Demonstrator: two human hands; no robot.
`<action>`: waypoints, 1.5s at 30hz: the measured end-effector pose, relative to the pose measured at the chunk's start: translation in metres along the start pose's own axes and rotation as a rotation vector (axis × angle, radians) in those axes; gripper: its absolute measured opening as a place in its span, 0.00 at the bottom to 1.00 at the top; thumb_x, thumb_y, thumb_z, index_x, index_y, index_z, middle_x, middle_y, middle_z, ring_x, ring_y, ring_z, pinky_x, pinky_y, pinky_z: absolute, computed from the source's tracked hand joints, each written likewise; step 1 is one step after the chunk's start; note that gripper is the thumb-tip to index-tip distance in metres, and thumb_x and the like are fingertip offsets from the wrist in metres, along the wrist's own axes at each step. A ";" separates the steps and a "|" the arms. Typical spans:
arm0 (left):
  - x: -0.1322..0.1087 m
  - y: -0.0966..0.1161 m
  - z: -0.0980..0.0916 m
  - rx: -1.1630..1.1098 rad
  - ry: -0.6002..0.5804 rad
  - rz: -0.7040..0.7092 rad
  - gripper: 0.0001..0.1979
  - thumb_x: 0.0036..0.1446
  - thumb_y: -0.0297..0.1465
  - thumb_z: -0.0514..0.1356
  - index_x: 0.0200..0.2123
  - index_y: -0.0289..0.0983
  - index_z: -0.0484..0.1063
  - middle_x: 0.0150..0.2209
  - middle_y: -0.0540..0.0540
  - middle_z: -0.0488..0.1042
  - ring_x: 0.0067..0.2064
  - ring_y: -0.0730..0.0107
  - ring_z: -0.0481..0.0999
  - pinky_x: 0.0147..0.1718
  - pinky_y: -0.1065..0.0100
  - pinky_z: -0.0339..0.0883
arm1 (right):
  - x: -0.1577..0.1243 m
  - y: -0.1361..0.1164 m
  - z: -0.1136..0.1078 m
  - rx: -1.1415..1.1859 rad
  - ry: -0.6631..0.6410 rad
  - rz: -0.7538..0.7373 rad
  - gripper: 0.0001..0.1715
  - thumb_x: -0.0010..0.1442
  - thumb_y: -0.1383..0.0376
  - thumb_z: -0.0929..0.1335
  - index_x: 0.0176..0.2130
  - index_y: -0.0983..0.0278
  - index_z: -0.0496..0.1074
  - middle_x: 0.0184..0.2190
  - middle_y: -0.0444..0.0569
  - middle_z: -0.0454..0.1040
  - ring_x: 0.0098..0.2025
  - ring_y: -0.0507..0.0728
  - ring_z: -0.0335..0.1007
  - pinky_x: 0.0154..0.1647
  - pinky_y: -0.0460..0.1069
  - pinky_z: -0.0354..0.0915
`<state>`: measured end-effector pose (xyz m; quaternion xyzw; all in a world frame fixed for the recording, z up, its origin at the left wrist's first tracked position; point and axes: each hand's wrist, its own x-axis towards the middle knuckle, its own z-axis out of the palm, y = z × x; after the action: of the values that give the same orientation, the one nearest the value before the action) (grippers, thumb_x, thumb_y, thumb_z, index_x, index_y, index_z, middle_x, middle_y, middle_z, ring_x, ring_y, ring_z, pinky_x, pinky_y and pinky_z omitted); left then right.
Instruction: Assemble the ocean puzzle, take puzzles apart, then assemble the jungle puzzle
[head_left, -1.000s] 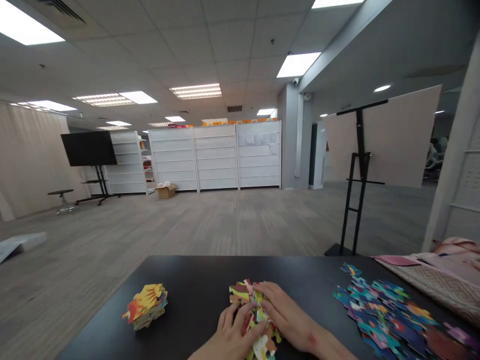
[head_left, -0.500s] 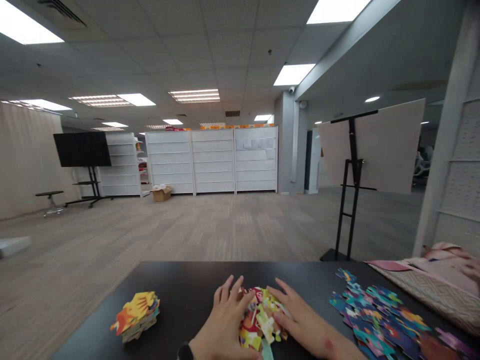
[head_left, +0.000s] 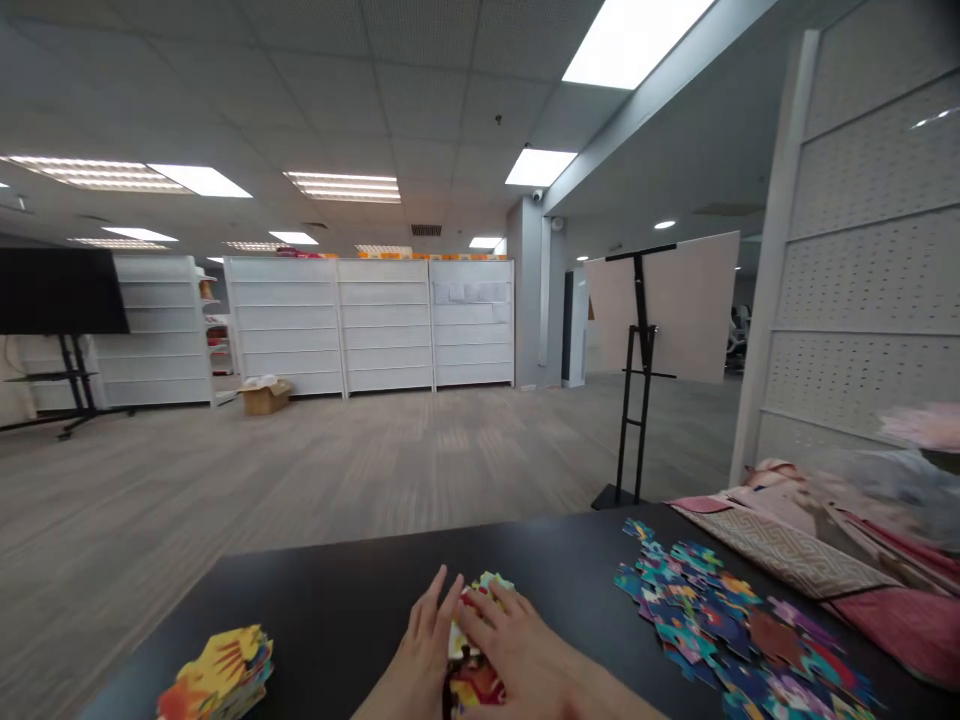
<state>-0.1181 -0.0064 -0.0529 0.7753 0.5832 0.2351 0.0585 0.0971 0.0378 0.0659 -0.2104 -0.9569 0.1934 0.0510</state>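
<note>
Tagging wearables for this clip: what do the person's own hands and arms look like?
The left hand and right hand are ordinary five-fingered human hands, with no gloves. No sleeve, cable or printed marking shows on the right forearm. Most of the left arm is cut off by the frame, so anything worn higher up is out of view.

We see a smooth black tabletop (head_left: pixel 337 620) with a soft sheen, printed, cardboard-like puzzle pieces (head_left: pixel 477 684), woven-looking cloth (head_left: pixel 795 545), crinkled see-through plastic (head_left: pixel 900 485), and matt grey carpet (head_left: pixel 375 465).
</note>
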 end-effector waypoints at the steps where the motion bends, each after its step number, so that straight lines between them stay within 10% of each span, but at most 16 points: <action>1: -0.001 0.006 -0.013 -0.017 -0.072 0.016 0.66 0.42 0.48 0.75 0.74 0.40 0.40 0.74 0.28 0.44 0.72 0.29 0.45 0.66 0.34 0.50 | -0.009 0.000 0.001 -0.009 -0.005 -0.006 0.51 0.58 0.38 0.69 0.70 0.55 0.57 0.71 0.58 0.58 0.71 0.78 0.50 0.70 0.72 0.47; 8: -0.014 0.051 -0.074 -0.179 -0.221 -0.003 0.48 0.46 0.53 0.73 0.67 0.47 0.62 0.70 0.38 0.56 0.71 0.38 0.53 0.68 0.42 0.50 | -0.070 0.027 -0.002 -0.119 0.071 0.296 0.30 0.68 0.50 0.62 0.64 0.58 0.68 0.70 0.58 0.59 0.70 0.68 0.57 0.68 0.63 0.55; 16: -0.034 0.041 0.014 0.159 -0.046 0.102 0.26 0.67 0.43 0.61 0.66 0.55 0.61 0.63 0.38 0.65 0.61 0.44 0.68 0.54 0.47 0.71 | -0.020 0.038 -0.007 -0.056 0.071 0.298 0.44 0.69 0.39 0.55 0.71 0.60 0.55 0.73 0.61 0.51 0.74 0.74 0.44 0.70 0.72 0.45; 20: -0.042 0.059 0.020 0.283 0.032 0.169 0.18 0.72 0.43 0.53 0.62 0.63 0.65 0.57 0.44 0.72 0.56 0.51 0.74 0.52 0.51 0.72 | 0.000 0.015 -0.007 0.049 -0.016 0.124 0.35 0.72 0.44 0.53 0.68 0.55 0.62 0.72 0.52 0.57 0.74 0.69 0.46 0.72 0.68 0.44; 26: -0.018 0.086 -0.038 0.173 0.001 0.272 0.29 0.64 0.52 0.61 0.65 0.54 0.63 0.65 0.42 0.64 0.64 0.46 0.65 0.61 0.46 0.62 | -0.042 0.015 -0.006 0.239 -0.010 0.084 0.37 0.74 0.49 0.49 0.73 0.63 0.51 0.73 0.53 0.53 0.74 0.60 0.48 0.74 0.59 0.46; 30: 0.009 0.089 -0.060 0.059 -0.065 0.067 0.47 0.48 0.61 0.66 0.67 0.49 0.61 0.72 0.38 0.55 0.71 0.34 0.52 0.66 0.35 0.48 | -0.067 0.029 0.010 0.168 0.006 0.181 0.58 0.61 0.44 0.69 0.74 0.63 0.40 0.75 0.56 0.33 0.76 0.71 0.31 0.74 0.68 0.38; 37: -0.003 0.089 -0.076 0.031 -0.167 -0.041 0.34 0.61 0.48 0.63 0.67 0.48 0.62 0.70 0.42 0.60 0.69 0.44 0.59 0.67 0.43 0.53 | -0.067 0.033 0.025 -0.057 0.060 0.189 0.47 0.64 0.44 0.67 0.72 0.48 0.47 0.75 0.50 0.41 0.75 0.76 0.34 0.71 0.76 0.37; 42: -0.043 0.060 -0.055 0.054 -0.222 0.097 0.42 0.61 0.48 0.64 0.72 0.59 0.46 0.70 0.46 0.60 0.69 0.40 0.58 0.65 0.33 0.50 | -0.035 0.025 0.005 0.048 0.149 0.209 0.39 0.68 0.48 0.63 0.70 0.62 0.58 0.74 0.61 0.49 0.74 0.75 0.40 0.71 0.74 0.36; 45: -0.051 0.048 -0.017 0.099 -0.189 0.230 0.33 0.68 0.42 0.59 0.71 0.60 0.49 0.66 0.43 0.65 0.64 0.44 0.65 0.61 0.44 0.64 | -0.015 0.016 0.002 0.143 0.178 0.069 0.27 0.72 0.54 0.58 0.63 0.58 0.70 0.68 0.55 0.64 0.72 0.67 0.52 0.72 0.68 0.44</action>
<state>-0.0941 -0.0715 -0.0358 0.8577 0.4934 0.1370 0.0474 0.1168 0.0437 0.0577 -0.2554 -0.9246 0.2433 0.1438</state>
